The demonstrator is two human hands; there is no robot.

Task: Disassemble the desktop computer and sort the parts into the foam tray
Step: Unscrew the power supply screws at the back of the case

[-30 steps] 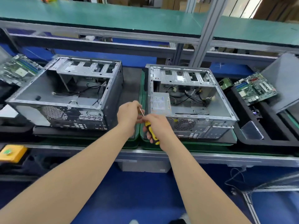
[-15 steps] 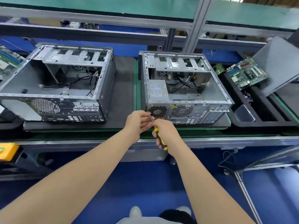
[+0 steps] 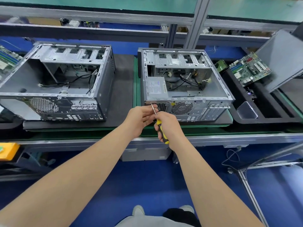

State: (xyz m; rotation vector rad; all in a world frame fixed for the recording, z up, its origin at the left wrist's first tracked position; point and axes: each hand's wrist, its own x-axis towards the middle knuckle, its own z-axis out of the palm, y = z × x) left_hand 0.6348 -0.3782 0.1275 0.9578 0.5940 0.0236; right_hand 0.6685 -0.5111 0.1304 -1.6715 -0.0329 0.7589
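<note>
Gripping with the right hand (image 3: 168, 123) the yellow-and-black handle of a screwdriver (image 3: 161, 132); pinching its thin metal shaft with the curled fingers of the left hand (image 3: 141, 117). Both hands close together, at the near edge of the table (image 3: 229, 139). Tip set against the upper left corner of the rear panel of the open desktop computer (image 3: 188, 89), just beside the grille of the power supply (image 3: 156, 87) seated in the case's near left corner. Laid on its side on a dark mat (image 3: 227, 119), loose cables inside. Just right of it, a black foam tray (image 3: 265, 119) holding a green motherboard (image 3: 249, 69) at the far end and a clear bin (image 3: 246, 110) nearer. Off to the left, a second case (image 3: 57, 79), gutted.
</note>
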